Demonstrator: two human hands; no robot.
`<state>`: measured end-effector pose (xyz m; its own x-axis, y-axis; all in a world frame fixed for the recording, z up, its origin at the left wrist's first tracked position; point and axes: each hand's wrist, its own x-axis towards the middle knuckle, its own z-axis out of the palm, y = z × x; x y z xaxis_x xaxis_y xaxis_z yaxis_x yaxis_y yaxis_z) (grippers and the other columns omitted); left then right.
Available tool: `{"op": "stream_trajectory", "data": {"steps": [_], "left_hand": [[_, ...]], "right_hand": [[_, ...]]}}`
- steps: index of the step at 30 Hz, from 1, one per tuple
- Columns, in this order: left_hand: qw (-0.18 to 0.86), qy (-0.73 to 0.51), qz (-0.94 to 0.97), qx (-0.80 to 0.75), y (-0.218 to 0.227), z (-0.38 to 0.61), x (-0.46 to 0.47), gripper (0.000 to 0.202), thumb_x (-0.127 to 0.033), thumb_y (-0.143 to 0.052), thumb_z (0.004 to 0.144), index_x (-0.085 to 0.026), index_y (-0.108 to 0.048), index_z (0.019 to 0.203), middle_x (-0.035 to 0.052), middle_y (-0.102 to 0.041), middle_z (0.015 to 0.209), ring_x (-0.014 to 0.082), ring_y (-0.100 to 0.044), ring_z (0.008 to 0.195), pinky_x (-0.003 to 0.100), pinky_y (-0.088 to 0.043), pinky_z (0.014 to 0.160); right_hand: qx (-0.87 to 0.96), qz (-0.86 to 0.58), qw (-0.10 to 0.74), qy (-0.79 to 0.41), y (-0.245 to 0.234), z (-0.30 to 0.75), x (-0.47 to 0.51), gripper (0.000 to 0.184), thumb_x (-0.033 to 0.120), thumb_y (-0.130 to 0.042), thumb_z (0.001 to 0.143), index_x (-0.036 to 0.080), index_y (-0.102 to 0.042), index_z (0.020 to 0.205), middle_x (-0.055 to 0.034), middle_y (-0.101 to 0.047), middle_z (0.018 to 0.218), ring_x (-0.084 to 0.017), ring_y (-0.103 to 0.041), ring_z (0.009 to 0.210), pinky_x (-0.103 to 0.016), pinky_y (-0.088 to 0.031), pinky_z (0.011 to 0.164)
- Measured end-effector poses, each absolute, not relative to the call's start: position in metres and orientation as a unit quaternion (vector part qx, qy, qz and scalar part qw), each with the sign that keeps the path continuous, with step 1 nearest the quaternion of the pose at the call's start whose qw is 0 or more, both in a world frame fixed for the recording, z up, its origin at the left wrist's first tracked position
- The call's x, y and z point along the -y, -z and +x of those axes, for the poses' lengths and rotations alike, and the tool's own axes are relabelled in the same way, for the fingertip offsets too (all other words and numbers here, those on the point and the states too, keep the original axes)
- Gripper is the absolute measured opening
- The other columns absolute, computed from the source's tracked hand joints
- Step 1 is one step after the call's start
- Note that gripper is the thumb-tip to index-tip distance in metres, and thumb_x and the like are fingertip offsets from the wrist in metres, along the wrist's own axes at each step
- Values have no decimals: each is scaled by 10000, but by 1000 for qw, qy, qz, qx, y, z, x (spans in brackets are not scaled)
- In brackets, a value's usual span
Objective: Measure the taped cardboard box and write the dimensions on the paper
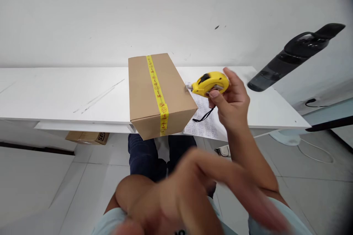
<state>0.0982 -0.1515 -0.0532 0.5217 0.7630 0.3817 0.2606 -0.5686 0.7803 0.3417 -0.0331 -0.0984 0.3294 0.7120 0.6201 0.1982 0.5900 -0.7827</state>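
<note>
A yellow tape measure [211, 83] is gripped in my right hand [233, 99], between the thumb and the fingers, just right of the cardboard box [154, 91]. The tape's metal end tip is close to the box's right edge; whether they touch I cannot tell. A black wrist strap hangs from the tape measure. The box is closed, with yellow printed tape along its top and down its front. My left hand [176, 194] is raised close to the camera and blurred, its fingers bent and apart, with nothing visible in them.
The box stands on a narrow white table [68, 91] against a white wall. Under the tape measure lies a printed sheet [202, 123]. A dark bottle [286, 58] stands at the table's right end. On the floor lie another cardboard box [88, 137] and a white cable [317, 154].
</note>
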Motion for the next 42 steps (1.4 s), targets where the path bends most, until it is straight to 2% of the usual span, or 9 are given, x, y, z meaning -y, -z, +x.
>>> {"op": "stream_trajectory", "data": {"steps": [4, 9, 14, 20, 23, 26, 28, 35, 42], "left_hand": [[59, -613, 722, -314, 37, 107, 112, 293, -594, -403, 1024, -352, -567, 1041, 34, -634, 1160, 251, -650, 1160, 568, -527, 1092], [-32, -491, 847, -200, 38, 104, 93, 317, -468, -637, 975, -266, -592, 1215, 76, -697, 1209, 212, -672, 1161, 444, -459, 1181], [143, -538, 824, -100, 71, 139, 92, 923, -628, -737, 843, -271, -317, 1584, 142, -690, 1295, 258, -687, 1205, 398, -570, 1033], [322, -638, 694, -85, 123, 177, 91, 692, -372, -642, 990, -338, -286, 1582, 69, -723, 1190, 174, -721, 1069, 329, -604, 950], [433, -491, 742, -145, 147, 188, 83, 670, -395, -622, 1002, -370, -263, 1567, 64, -717, 1201, 179, -720, 1060, 326, -595, 912], [498, -307, 786, -201, 155, 206, 62, 691, -491, -583, 1001, -288, -273, 1583, 102, -700, 1226, 220, -694, 1083, 386, -563, 966], [483, -228, 820, -207, 149, 221, 41, 730, -531, -576, 984, -258, -291, 1598, 119, -678, 1285, 257, -663, 1147, 436, -515, 1042], [433, -197, 850, -227, 130, 228, -32, 696, -571, -581, 946, -249, -431, 1545, 91, -695, 1236, 252, -670, 1048, 385, -517, 967], [417, -300, 785, -346, 153, 199, -125, 596, -478, -541, 962, -168, -426, 1458, 86, -666, 1096, 191, -624, 905, 318, -518, 846]], "right_hand": [[527, -404, 722, -193, 95, 335, 50, 707, 508, -727, 925, 475, -379, 1539, -47, -667, 1123, -161, -673, 715, -279, -539, 507], [524, -378, 710, -280, 100, 330, 100, 505, 527, -644, 968, 432, -527, 1450, -49, -689, 1008, -163, -639, 550, -335, -564, 467], [647, -318, 600, -347, 104, 321, 140, 527, 487, -684, 952, 431, -486, 1437, -44, -737, 999, -190, -710, 645, -320, -610, 563], [808, -266, 459, -258, 115, 383, 100, 642, 751, -404, 979, 316, -603, 1408, -91, -772, 1147, -248, -761, 988, -382, -607, 813], [713, -548, 436, 20, 121, 440, 39, 601, 545, -248, 1084, 220, -679, 1350, -135, -777, 964, -281, -733, 889, -439, -548, 832], [697, -710, 93, 46, 123, 477, -33, 556, 288, -308, 1078, 146, -389, 1610, -201, -761, 1110, -318, -716, 954, -420, -496, 808], [703, -710, 38, 24, 126, 485, -69, 556, 189, -351, 1051, 156, -401, 1604, -205, -750, 1178, -309, -717, 967, -382, -474, 783], [732, -679, 54, -31, 151, 459, -97, 363, 278, -393, 1083, 177, -612, 1355, -162, -726, 1290, -258, -707, 1049, -306, -458, 799], [670, -696, 251, -63, 176, 418, -79, 399, 379, -299, 1085, 151, -538, 1309, -182, -778, 1049, -305, -733, 889, -362, -492, 783]]}}
